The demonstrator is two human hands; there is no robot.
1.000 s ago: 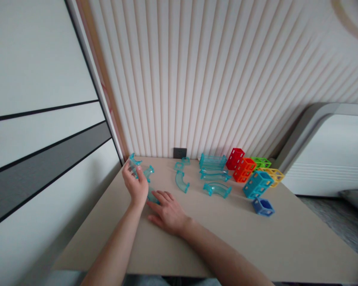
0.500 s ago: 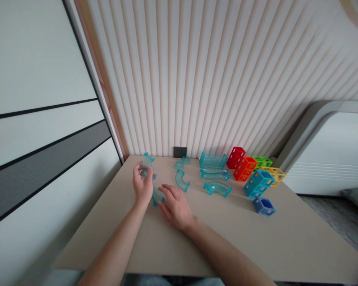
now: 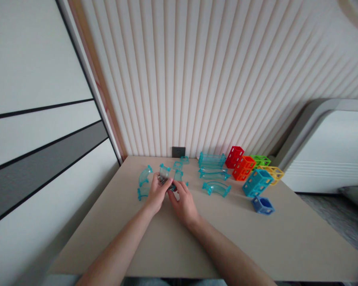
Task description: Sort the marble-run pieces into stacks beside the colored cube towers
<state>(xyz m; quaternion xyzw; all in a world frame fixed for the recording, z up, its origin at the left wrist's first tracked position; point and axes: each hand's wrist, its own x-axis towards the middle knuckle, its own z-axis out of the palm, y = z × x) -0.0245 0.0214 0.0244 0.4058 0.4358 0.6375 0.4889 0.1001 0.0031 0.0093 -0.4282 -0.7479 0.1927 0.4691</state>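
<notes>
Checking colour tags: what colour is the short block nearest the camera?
The short block is blue; head view shows it.

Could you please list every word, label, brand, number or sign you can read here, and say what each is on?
None: no text can be read anywhere.
Socket: faint marks, too small to read.
Teal pieces: no readable text.
Blocks: no readable text.
Dark thing between the left hand and right hand: mostly covered, so I cannot tell.
</notes>
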